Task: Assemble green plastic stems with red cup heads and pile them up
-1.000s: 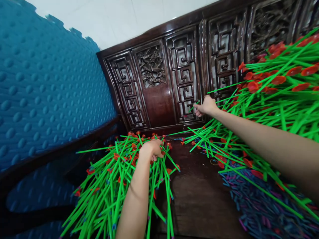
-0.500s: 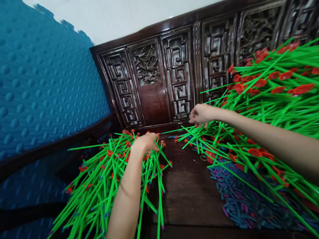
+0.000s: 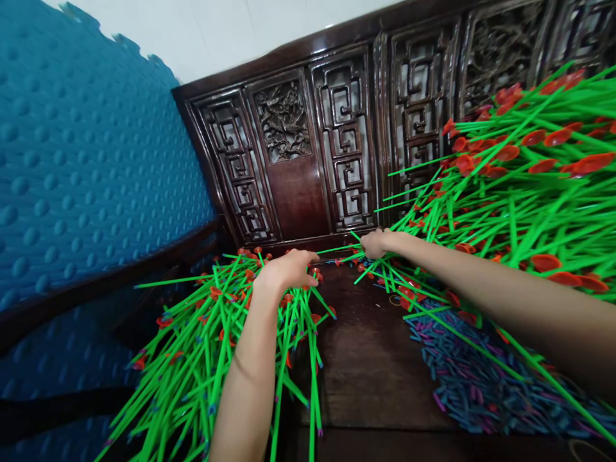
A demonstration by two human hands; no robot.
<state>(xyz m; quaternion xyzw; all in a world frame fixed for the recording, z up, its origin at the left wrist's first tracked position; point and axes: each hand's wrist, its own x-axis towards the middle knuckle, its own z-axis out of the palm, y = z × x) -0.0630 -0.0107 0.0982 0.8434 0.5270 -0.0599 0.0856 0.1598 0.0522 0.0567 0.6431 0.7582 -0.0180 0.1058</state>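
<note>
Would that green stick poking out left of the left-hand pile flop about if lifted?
The green stick probably stays stiff: it juts out straight without sagging. Being so thin, it is likely light. It may snag, as its inner end enters the crowded pile.

Glossy dark wood, smooth and lacquer-like, catches the light along the carved bench back [image 3: 298, 196] at the far side, where we see bright streaks on the lattice and a smooth plain panel. Nearer us, the wooden seat [image 3: 370, 359] shows a duller sheen, its surface streaked and marked. Bright green sticks [image 3: 187, 378], smooth and plastic-looking, spread at left and right, tipped with smooth red cups [image 3: 546, 262] that look like thin plastic, some catching a shine. At near right, we see small blue and purple pieces [image 3: 471, 378], plastic-looking with a low sheen. A blue mat [image 3: 96, 167] at left appears matt and foam-like, rough with raised bumps, while the pale wall [image 3: 231, 32] behind looks smooth.
</note>
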